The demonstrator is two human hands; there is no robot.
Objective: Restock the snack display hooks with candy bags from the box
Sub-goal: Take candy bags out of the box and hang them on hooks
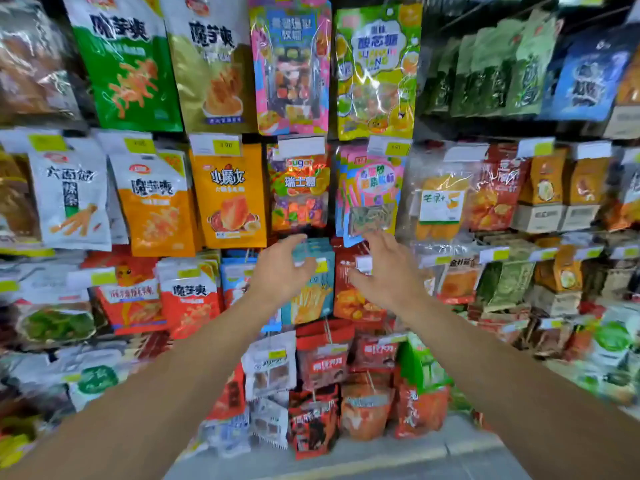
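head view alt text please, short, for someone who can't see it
Two bare, empty hands, left hand and right hand, reach with spread fingers toward a wall display of hanging colourful snack bags, just below a pink-and-blue candy bag.

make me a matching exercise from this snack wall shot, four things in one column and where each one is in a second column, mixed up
Things:
1. green bag
2. orange bag
3. mango bag
4. teal bag

Places:
A. between the two hands, behind them
B. top row, left of the gold bag
C. middle row, right of the pink bag
D. middle row, left of the Sugar candy bag

Pairs: 1-B, 2-D, 3-C, 4-A
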